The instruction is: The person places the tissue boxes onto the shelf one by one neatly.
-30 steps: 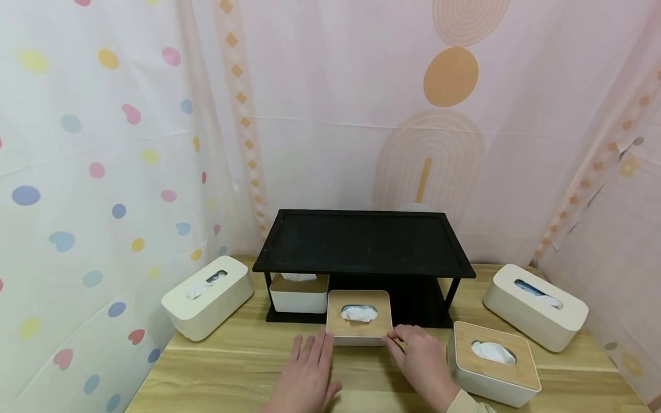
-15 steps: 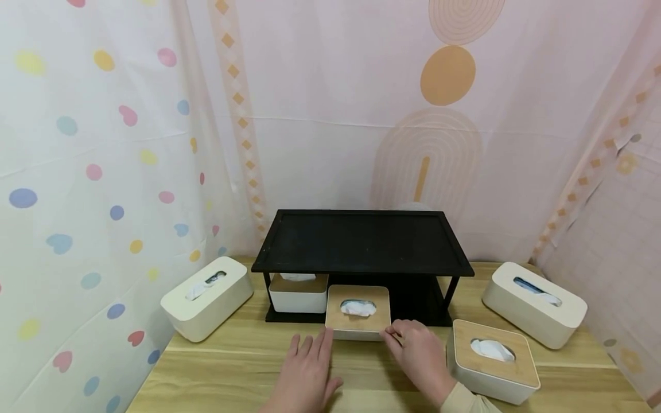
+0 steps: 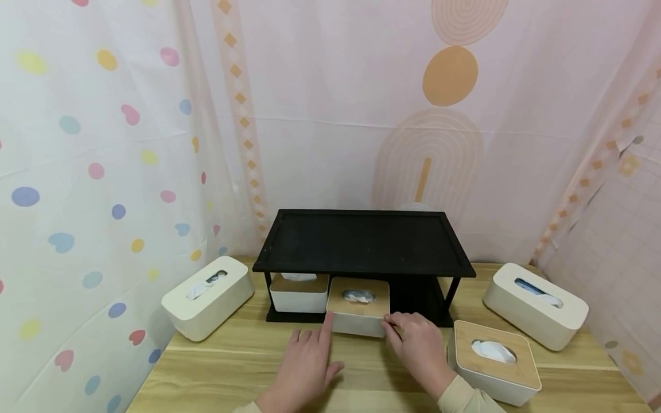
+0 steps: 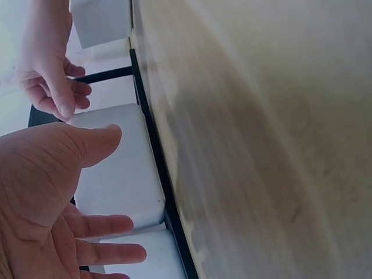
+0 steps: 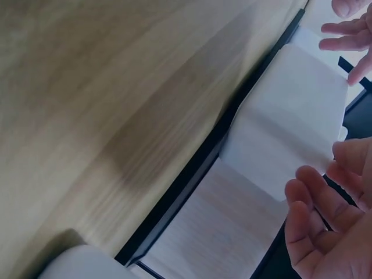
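Observation:
A white tissue box with a wood-look lid [image 3: 358, 298] sits partly in the lower level of the black shelf [image 3: 364, 241], its front sticking out past the shelf's front edge. My left hand [image 3: 304, 367] reaches it with a straight index finger at the left front corner; the thumb points away from the box. At the opposite front corner my right hand [image 3: 417, 350] touches it with thumb and index finger, the other fingers loosely bent. The right wrist view shows the fingertips against the white wall [image 5: 285, 122]. A similar tissue box [image 3: 299, 295] stands to its left, inside the shelf.
A long cream tissue box [image 3: 209, 298] lies left of the shelf and another [image 3: 534, 307] lies to the right. A wood-lidded tissue box [image 3: 494, 364] stands close beside my right hand. All rest on a wooden table [image 3: 206, 378], with patterned curtains [image 3: 330, 74] behind.
The middle tissue box has moved back, further under the shelf top, and more of its front wall shows. Both hands have followed it, staying at its front corners.

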`<state>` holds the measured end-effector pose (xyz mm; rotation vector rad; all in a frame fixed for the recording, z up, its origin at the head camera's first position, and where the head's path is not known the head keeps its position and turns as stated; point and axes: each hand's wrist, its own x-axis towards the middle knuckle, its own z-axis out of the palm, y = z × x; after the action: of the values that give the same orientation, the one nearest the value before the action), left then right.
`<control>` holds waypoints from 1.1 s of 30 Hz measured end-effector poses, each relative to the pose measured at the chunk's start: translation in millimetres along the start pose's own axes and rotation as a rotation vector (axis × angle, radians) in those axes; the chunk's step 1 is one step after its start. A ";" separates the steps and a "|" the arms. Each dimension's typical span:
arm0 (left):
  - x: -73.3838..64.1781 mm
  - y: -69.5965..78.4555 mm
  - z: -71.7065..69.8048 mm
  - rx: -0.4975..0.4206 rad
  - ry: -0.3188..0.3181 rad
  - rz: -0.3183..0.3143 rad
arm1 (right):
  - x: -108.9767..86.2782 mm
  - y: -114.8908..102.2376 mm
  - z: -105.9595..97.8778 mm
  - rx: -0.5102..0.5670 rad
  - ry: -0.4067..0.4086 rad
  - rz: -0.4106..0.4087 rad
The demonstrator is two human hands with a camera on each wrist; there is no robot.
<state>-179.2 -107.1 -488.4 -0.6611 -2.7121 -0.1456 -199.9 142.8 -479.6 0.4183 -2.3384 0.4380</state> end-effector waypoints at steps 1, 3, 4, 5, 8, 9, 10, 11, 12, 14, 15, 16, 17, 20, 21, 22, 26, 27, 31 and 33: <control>1.4 -0.5 0.9 0.004 0.004 -0.003 | -0.1 0.1 -0.5 0.001 -0.022 0.009; 4.3 -1.8 2.6 0.006 0.010 -0.005 | 0.0 0.1 -2.1 0.007 -0.082 0.036; 6.1 -2.3 2.9 0.009 0.012 -0.005 | 0.4 0.3 -2.8 0.013 -0.119 0.054; 7.7 -2.8 3.4 0.009 0.012 -0.006 | 0.7 0.6 -3.5 0.022 -0.160 0.073; 12.8 -4.2 4.9 0.002 0.009 -0.013 | 1.6 1.3 -5.3 0.049 -0.283 0.128; 14.7 -4.7 5.4 -0.001 0.012 -0.015 | 1.9 1.8 -5.6 0.059 -0.317 0.143; 16.6 -5.1 5.7 -0.003 0.011 -0.020 | 2.1 2.2 -5.8 0.068 -0.344 0.154; 18.5 -5.7 6.4 -0.004 0.011 -0.025 | 2.2 2.6 -5.8 0.074 -0.364 0.161; 20.4 -6.1 6.6 -0.006 0.008 -0.032 | 2.4 2.8 -5.8 0.075 -0.379 0.166; 24.0 -7.1 7.1 -0.009 -0.002 -0.044 | 3.2 3.5 -5.3 0.082 -0.398 0.174; 25.5 -7.5 7.4 -0.011 -0.011 -0.049 | 3.5 3.5 -5.2 0.085 -0.405 0.178; 26.9 -7.8 7.8 -0.012 -0.022 -0.056 | 3.9 3.7 -4.9 0.087 -0.412 0.182; 28.1 -8.1 7.9 -0.015 -0.030 -0.061 | 4.5 4.0 -4.6 0.090 -0.418 0.183; 31.0 -8.7 8.5 -0.022 -0.042 -0.069 | 6.1 4.7 -3.8 0.105 -0.429 0.190; 31.8 -8.9 8.8 -0.022 -0.041 -0.071 | 6.6 5.1 -3.5 0.109 -0.429 0.190; 32.6 -9.1 8.6 -0.023 -0.038 -0.072 | 7.1 5.6 -3.1 0.113 -0.430 0.190; 35.7 -10.2 9.8 -0.018 -0.027 -0.075 | 9.0 7.7 -1.5 0.119 -0.430 0.191; 36.4 -10.6 10.4 -0.016 -0.028 -0.076 | 9.7 8.2 -1.1 0.120 -0.430 0.190; 39.3 -11.5 12.2 -0.015 -0.034 -0.084 | 12.0 9.7 1.3 0.118 -0.439 0.190; 40.6 -11.5 12.9 -0.017 -0.036 -0.090 | 13.1 10.1 2.4 0.117 -0.448 0.193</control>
<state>-222.3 -97.6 -486.3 -0.5521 -2.7796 -0.1807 -214.6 148.5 -474.0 0.3761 -2.8118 0.6274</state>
